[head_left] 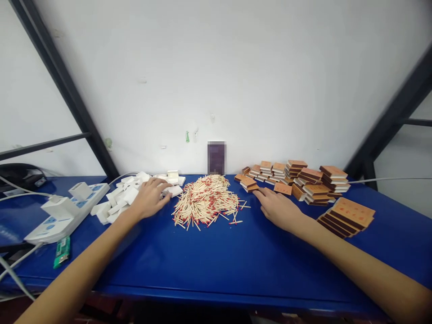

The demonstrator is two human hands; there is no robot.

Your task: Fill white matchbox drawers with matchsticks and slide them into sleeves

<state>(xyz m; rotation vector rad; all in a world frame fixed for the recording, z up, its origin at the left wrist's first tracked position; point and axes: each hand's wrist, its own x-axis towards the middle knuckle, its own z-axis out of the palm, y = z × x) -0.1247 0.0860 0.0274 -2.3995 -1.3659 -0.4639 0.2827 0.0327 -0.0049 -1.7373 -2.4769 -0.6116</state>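
My left hand (152, 198) lies over a pile of white matchbox trays (116, 198). Its fingers are apart and curved, with the tips beside one white tray (174, 191). My right hand (278, 209) reaches to the near edge of a small stack of brown matchboxes (248, 183). Its fingers are stretched out, the tips touching or very close to the lowest box; the thumb side is partly hidden. Between my hands sits a heap of loose red-tipped matches (205, 202), with a few strays on its right side.
Several stacks of matchboxes (312, 173) stand at the right, and a leaning row (354, 212) lies nearer. On the left are a white power strip (77, 207) with chargers, cables and a green packet (62, 252). A dark upright rectangle (216, 157) leans at the wall behind the blue table (202, 261).
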